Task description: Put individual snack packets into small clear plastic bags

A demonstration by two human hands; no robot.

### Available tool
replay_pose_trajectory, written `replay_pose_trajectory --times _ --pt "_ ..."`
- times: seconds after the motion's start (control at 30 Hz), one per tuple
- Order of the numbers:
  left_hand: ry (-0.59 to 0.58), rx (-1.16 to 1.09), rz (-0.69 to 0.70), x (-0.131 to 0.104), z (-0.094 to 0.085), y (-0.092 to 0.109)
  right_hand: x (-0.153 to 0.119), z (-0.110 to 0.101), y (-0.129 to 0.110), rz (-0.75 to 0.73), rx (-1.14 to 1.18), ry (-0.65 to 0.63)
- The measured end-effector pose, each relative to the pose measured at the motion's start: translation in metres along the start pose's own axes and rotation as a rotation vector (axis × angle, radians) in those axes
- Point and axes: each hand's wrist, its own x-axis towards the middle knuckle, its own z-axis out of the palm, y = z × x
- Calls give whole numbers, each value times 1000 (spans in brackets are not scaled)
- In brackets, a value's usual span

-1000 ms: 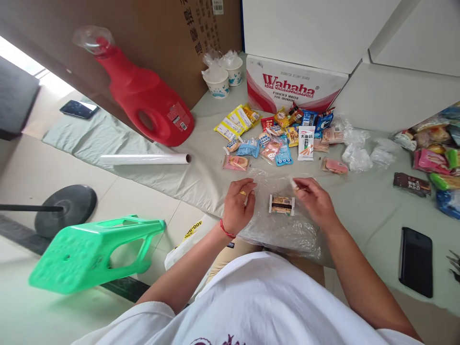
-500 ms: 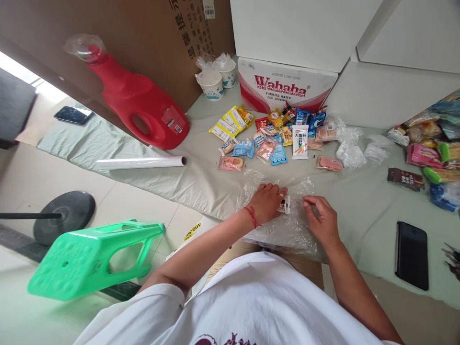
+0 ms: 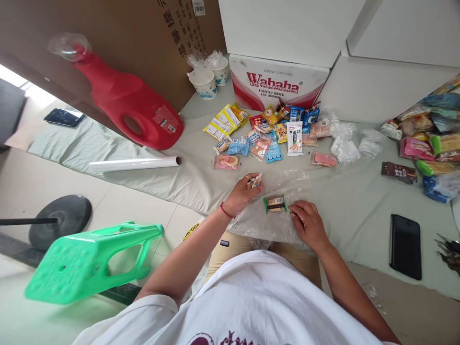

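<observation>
Head view: worktop (image 3: 352,206) under wrinkled pale green cloth, white Wahaha carton (image 3: 275,84) at back, red jug (image 3: 131,103) and white roll (image 3: 134,164) to the left, black phone (image 3: 406,247) at right. Left hand (image 3: 246,193): fingers closed, pinching small wrapped snack (image 3: 255,182), mostly hidden by the fingers. Right hand (image 3: 307,221): fingers curled, part-bent, tips at clear plastic (image 3: 278,227); can't tell if it's pinching the film or just touching. Green-ended packet (image 3: 275,204) lies flat on the plastic between both hands, just beside right fingertips, no finger on it. Snack pile (image 3: 275,136) beyond the hands, in front of carton.
</observation>
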Motion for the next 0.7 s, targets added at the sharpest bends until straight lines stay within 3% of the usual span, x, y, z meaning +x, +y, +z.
replay_pose_trajectory --times 0.07,0.23,0.37,0.53,0.6,0.7 --pt "-22 202 80 -4 7 4 -1 1 -1 11 -22 -18" --pt "-190 1159 382 -10 45 8 -2 1 -4 35 -44 -49" --pt "-340 1465 394 -6 62 4 -1 0 -5 43 -53 -44" --pt "-411 1403 409 3 53 2 -1 0 -5 22 -78 -38" --pt "-341 1183 355 5 40 1 -2 0 -4 21 -83 -33" --pt "-220 648 248 -1 10 2 -2 0 -4 25 -84 -29"
